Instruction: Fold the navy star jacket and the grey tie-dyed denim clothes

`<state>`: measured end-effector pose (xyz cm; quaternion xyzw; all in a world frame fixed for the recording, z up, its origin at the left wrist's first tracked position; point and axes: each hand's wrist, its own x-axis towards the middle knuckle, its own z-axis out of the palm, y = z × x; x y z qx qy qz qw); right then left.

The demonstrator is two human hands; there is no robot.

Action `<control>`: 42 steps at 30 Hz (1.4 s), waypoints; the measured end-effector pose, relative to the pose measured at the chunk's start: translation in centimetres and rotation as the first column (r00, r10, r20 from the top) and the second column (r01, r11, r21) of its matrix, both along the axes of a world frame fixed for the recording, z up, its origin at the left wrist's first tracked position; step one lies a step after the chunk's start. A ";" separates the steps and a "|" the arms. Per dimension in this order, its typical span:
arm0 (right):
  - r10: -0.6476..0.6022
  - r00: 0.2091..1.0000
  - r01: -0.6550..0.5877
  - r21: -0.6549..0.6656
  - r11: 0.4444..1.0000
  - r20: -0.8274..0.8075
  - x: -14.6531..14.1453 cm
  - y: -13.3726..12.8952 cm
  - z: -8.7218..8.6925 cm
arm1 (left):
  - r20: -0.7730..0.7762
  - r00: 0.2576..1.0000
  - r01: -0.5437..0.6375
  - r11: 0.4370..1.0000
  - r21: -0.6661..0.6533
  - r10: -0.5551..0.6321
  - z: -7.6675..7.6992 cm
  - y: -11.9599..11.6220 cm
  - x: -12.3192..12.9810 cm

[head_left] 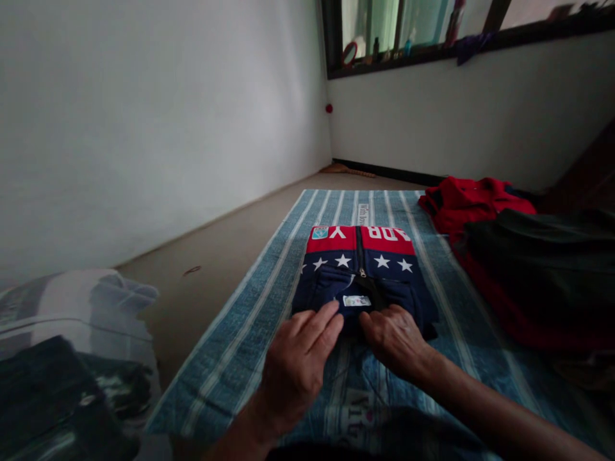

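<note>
A folded zip-up jacket [331, 261] lies on a striped blue cloth, its collar end toward me. It is navy with a red band, white letters and white stars; the zip runs down its middle and a pale label shows inside the neck. At the near left edge of the collar, my left hand [298, 358] is closed, its fingers pressed together on the fabric; its thumb is hidden. My right hand [396, 336] grips the collar's near right edge with bent fingers. Both hands touch the jacket, a small gap apart.
The striped cloth [245, 314] spreads beneath the jacket. Red clothing [473, 202] and dark garments [548, 262] are heaped on the right. More clothes, including a dark garment [52, 390], lie at the lower left. A white wall [168, 115] borders the left side; a window ledge holds small items.
</note>
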<state>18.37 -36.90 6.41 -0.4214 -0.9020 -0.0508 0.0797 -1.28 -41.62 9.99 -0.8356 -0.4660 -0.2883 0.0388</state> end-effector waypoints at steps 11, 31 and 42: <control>0.007 0.989 0.009 0.106 0.994 -0.149 1.1 0.0 -0.4 | -0.626 0.722 0.208 0.956 -0.207 -0.293 5.0 6.2 -1.5; 0.128 0.976 -0.091 0.203 0.975 -0.178 1.8 0.0 -0.7 | -0.442 0.855 0.188 0.957 -0.222 -0.270 3.8 5.4 -2.2; 0.171 0.970 -0.117 0.284 0.952 -0.173 1.2 0.4 -0.9 | -0.613 0.789 0.139 0.982 0.126 -0.034 1.1 2.7 4.4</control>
